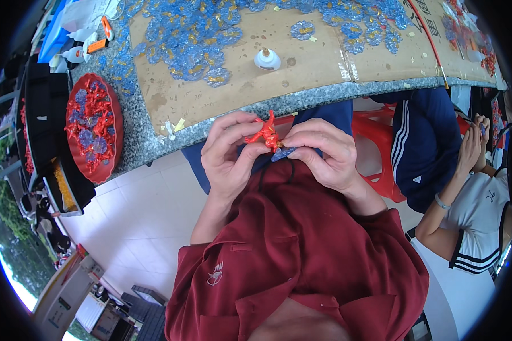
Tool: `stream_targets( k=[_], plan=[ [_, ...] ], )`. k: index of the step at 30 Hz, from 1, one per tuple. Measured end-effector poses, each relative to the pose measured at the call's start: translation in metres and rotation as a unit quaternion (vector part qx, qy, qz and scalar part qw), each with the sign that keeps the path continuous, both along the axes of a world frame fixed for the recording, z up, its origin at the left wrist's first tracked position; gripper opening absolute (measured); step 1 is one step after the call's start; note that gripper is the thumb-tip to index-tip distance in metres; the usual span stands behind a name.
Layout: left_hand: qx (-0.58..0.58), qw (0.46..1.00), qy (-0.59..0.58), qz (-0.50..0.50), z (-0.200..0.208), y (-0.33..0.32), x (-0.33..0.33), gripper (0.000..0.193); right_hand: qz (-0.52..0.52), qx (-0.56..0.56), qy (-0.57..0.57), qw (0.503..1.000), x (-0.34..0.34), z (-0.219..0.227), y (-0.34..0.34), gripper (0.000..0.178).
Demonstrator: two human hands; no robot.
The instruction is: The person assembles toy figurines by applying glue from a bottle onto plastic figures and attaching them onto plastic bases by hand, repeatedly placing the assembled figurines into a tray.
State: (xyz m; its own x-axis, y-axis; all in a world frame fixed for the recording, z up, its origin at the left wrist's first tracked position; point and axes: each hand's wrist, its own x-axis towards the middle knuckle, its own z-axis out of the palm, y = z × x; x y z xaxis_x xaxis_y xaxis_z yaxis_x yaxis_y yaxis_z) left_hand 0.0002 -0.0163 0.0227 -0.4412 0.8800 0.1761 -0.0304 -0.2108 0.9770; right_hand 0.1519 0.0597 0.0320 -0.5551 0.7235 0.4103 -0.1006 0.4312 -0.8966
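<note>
A small, glossy red plastic figurine with gold touches (269, 135) is being held in front of the desk edge, above the person's lap. Its long axis is running roughly away from the body, the upper end pointing toward the desk and one limb jutting leftward. It is being pinched by the left hand (230, 150), while a translucent blue piece (283, 153) at its lower end is being pinched by the right hand (324, 150).

The speckled grey stone desk (132, 108) is being partly covered by brown cardboard (239, 102), on which translucent blue flower-shaped pieces (188, 40) and a small white bottle (267, 60) are resting. More red figures are being held in a scalloped red tray (118, 131). Pale floor tiles (142, 210) are showing below. The figurine's finer details are being hidden by fingers.
</note>
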Motion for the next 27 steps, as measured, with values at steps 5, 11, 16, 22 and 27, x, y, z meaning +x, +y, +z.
stream_targets(
  k=[5, 11, 16, 22, 27],
  plan=[
    [0.011, 0.998, 0.048, -0.027, -0.01, -0.001, -0.01, 0.022, 0.004, 0.012, -0.003, 1.0, -0.002, -0.002, 0.001, 0.021],
    [0.014, 0.998, 0.054, -0.026, -0.003, -0.003, -0.012, 0.021, 0.035, -0.006, -0.023, 0.999, -0.003, 0.007, 0.001, 0.021],
    [0.04, 0.994, 0.081, -0.058, 0.001, 0.001, -0.018, 0.024, 0.055, -0.087, -0.033, 0.994, -0.001, 0.006, -0.002, 0.019],
    [0.051, 0.982, 0.182, 0.028, 0.02, -0.022, -0.048, 0.022, 0.043, -0.193, -0.011, 0.98, -0.023, 0.01, -0.008, 0.022],
    [-0.007, 0.882, 0.387, 0.269, 0.052, -0.067, -0.125, 0.019, -0.006, -0.141, -0.076, 0.987, -0.01, 0.001, 0.003, 0.019]
  ],
)
